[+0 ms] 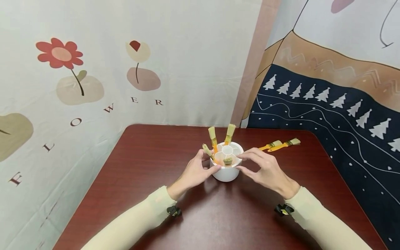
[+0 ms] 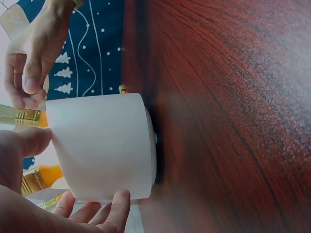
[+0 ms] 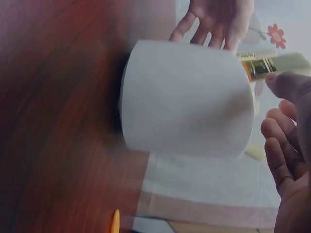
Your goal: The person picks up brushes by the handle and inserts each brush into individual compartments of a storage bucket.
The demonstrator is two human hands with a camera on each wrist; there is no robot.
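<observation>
A white round divided organizer [image 1: 225, 173] stands on the table with paintbrushes in its outer sections, bristles up. My left hand [image 1: 195, 171] grips its left side, thumb at the rim and fingers along the wall. Close by the right side of the rim is my right hand [image 1: 265, 168], its fingers loosely bent with nothing between them. Two brushes lean at the left, one brush [image 1: 230, 133] rises at the back, and a front paintbrush [image 1: 227, 161] sits low near the rim. In the right wrist view, the right thumb overlaps that brush's metal band [image 3: 259, 66].
Two more paintbrushes with orange handles [image 1: 278, 147] lie on the dark red wooden table [image 1: 150, 152], behind the right hand. Printed cloths, a pale flower one [image 1: 187, 62] and a navy one with trees [image 1: 312, 111], hang beyond the table edges.
</observation>
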